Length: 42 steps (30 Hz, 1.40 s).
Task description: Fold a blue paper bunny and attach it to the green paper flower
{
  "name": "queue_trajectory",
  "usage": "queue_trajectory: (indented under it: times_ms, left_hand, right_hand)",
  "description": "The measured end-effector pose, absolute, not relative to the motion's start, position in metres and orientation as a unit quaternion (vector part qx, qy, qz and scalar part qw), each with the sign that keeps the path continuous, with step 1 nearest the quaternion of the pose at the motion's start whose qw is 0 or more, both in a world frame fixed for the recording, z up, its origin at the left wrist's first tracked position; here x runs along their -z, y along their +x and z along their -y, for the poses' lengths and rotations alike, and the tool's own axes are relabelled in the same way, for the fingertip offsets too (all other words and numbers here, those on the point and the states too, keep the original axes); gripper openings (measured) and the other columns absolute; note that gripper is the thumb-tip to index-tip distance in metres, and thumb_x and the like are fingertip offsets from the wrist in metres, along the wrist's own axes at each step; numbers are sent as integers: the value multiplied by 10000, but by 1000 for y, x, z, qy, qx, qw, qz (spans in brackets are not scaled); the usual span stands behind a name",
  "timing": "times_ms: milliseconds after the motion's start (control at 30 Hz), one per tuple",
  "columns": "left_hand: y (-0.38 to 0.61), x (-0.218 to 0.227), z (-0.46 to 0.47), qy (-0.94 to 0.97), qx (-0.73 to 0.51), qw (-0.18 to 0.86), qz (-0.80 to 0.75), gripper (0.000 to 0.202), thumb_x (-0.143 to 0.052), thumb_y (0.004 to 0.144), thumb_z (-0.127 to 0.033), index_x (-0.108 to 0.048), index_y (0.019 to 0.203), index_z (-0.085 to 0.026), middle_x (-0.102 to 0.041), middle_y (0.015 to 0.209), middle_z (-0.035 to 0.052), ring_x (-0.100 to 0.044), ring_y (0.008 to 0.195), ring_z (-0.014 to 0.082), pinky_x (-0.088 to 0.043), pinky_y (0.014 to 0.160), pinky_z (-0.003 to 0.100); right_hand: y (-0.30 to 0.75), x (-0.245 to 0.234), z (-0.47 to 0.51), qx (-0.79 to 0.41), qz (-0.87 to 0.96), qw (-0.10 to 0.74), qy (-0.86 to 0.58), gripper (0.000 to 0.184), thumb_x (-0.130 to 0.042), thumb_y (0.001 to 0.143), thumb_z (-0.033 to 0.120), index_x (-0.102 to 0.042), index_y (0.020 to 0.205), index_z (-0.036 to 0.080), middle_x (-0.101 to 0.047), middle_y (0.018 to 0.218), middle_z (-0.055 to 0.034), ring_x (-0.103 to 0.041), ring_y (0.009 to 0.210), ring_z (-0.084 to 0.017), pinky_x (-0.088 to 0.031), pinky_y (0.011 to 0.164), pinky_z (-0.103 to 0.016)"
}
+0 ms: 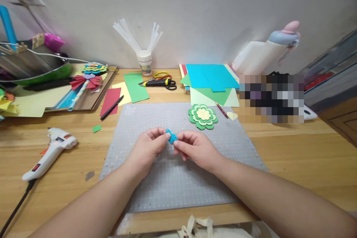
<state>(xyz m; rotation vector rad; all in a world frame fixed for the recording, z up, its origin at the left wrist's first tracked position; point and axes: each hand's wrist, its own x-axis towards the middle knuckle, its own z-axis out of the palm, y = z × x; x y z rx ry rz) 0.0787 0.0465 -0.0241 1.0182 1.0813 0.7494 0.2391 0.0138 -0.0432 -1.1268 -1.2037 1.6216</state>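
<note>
Left hand (149,147) and right hand (199,147) pinch small creased blue paper piece (171,137) over smooth gridded grey cutting mat (173,186); layered scalloped paper flower (203,115) by mat's far edge, right of centre.

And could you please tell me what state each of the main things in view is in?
Blue paper piece: gripped at two sides, folds unclear
Left hand: pinching its left side
Right hand: pinching its right side
Layered flower: layers stacked, lying flat
Cutting mat: lying flat
Glue gun: lying down, power unclear
Paper cup: upright, holding white sticks
Black pen: lying across red paper
</note>
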Motion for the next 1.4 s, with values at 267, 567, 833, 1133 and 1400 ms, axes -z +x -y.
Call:
queue_trajectory:
  times_ms: [267, 567, 833, 1133, 1400]
  left_hand:
    - [79, 24, -46, 477, -338, 640, -498, 299, -743, 595, -395, -590, 712, -167, -509, 573, -43, -363, 496, 71, -246, 484, 217]
    - [79, 25, -45, 498, -321, 630, -503, 281, -729, 602, -386, -566, 675, -169, -499, 565, -51, -371, 498, 71, -256, 484, 217]
    - [81, 26, -43, 501, -299, 657, -477, 296, -725, 611, -400, -558, 683, -167, -426, 525, -71, -307, 466, 56, -230, 462, 207]
    - [80, 25, -43, 551, -295, 633, -456, 250, -725, 645, -362, -590, 691, -156, -562, 651, -11, -457, 595, 99, -347, 556, 225]
    - [75, 27, -43, 625, -304, 569, -439, 223, -662, 727, -363, -593, 660, -162, -564, 676, 13, -486, 653, 135, -374, 596, 264]
  right_hand:
    - [242, 43, -16, -630, 462, 419, -462, 325, -669, 768, 486, -555, 761, 182, -617, 660, 14, -482, 463, -68, -303, 402, -189]
    - [242, 43, -16, -619, 474, 416, -468, 284, -677, 757, 426, -527, 718, 188, -570, 598, 39, -467, 457, -71, -300, 412, -196]
    - [244, 41, -16, -592, 489, 428, -475, 251, -667, 728, 342, -479, 638, 204, -444, 488, 85, -336, 409, -60, -255, 408, -212]
    - [245, 46, -16, -558, 534, 431, -467, 167, -614, 740, 252, -494, 637, 196, -410, 548, 74, -322, 481, -72, -258, 467, -222]
    - [244, 41, -13, -501, 570, 426, -492, 177, -575, 740, 225, -460, 607, 200, -411, 561, 62, -343, 529, -91, -266, 501, -232]
